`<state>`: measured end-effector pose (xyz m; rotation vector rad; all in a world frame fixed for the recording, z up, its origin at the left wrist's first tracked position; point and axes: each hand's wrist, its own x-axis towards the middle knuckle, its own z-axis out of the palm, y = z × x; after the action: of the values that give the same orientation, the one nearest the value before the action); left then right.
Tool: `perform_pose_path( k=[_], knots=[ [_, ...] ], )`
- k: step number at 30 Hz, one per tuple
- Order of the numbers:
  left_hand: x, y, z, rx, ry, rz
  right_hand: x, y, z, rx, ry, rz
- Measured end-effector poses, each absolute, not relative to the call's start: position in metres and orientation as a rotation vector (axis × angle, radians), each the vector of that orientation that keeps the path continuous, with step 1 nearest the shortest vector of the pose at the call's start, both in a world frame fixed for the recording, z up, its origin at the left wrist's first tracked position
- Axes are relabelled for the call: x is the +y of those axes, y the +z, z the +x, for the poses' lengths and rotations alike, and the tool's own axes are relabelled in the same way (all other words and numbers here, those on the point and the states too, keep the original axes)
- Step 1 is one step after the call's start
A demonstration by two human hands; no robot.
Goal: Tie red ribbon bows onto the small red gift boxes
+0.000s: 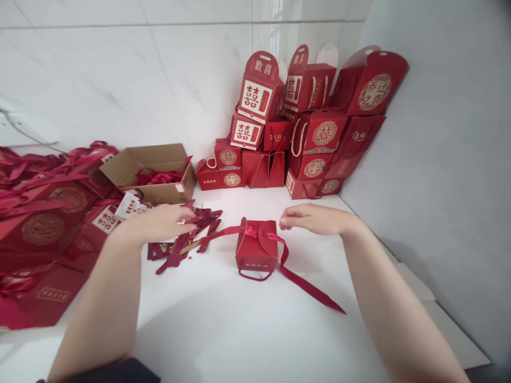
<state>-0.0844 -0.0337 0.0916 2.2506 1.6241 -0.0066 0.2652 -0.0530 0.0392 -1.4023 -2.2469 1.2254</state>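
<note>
The right hand (315, 218) is hovering just right of a small red box (257, 252), whose ribbon (307, 287) is trailing both ways; the left hand (165, 222) is hovering by dark-red strips (195, 234), while stacked boxes (323, 133) are standing far right

Box (257, 248): smooth card | ribbon (305, 285): satiny cloth | carton (164, 193): matt cardboard | wall (195, 74): glossy tile

stacked red boxes (323, 133) — before white tiled wall (99, 69) | brown carton (157, 158) — open-topped, left of the stack
</note>
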Motion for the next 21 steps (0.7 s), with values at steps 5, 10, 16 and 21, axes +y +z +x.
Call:
perform_pose_path(
  k=[5, 10, 16, 21],
  knots=[
    [-0.034, 0.074, -0.034, 1.296, 0.078, 2.035, -0.046, 0.023, 0.257, -2.190, 1.629, -1.223],
    [-0.041, 0.053, -0.016, 1.241, 0.055, 1.902, -0.041, 0.015, 0.251, -2.169, 1.851, -0.993],
    [-0.028, 0.055, -0.025, 1.087, 0.010, 1.830, -0.043, 0.017, 0.250, -2.091, 1.785, -0.952],
    [-0.010, 0.049, -0.042, 1.068, -0.134, 1.844, -0.045, 0.020, 0.249, -2.185, 1.727, -0.975]
  ],
)
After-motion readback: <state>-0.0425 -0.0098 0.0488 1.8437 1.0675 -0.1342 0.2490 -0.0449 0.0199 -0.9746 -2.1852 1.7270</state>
